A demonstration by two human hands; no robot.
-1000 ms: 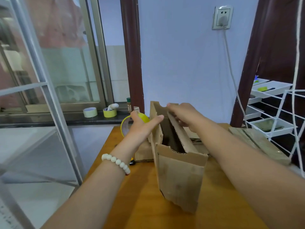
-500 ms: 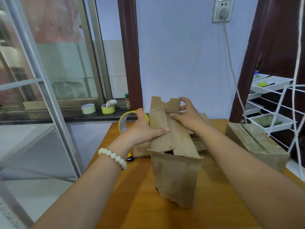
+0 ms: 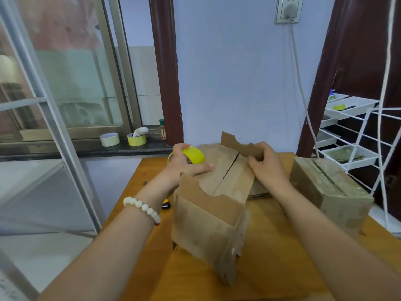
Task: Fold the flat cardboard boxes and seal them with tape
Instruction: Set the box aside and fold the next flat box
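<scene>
1. Cardboard box [image 3: 208, 224] is stood upright at the centre of the worktop [image 3: 271, 268]. A sealed box [image 3: 325, 192] lies at 3 o'clock from it, and flat cardboard [image 3: 259, 191] lies just behind it at 1 o'clock.
2. Two long top flaps are laid down and meet along a seam [image 3: 227, 174]. The near end flap [image 3: 195, 192] at 6 o'clock and the far end flap [image 3: 234, 142] at 12 o'clock are left standing.
3. The grip of the left hand [image 3: 184, 168] is closed round a yellow tape roll [image 3: 195, 156] at the box's 10 o'clock corner, while one finger is stretched onto the left flap.
4. The fingers of the right hand [image 3: 269, 170] are bent onto the right flap at the foot of the far end flap. Whether cardboard is pinched there or only pressed cannot be told.
5. The step in hand is judged to be closing the top. No tape is seen on the seam, so sealing is not yet begun.
6. For the next move, the free end of the tape would need to be found and fixed at one end of the seam, then drawn along it.
7. The flaps would have to be kept level by one hand meanwhile, and the standing end flaps at both ends of the seam would have to be allowed for.
</scene>
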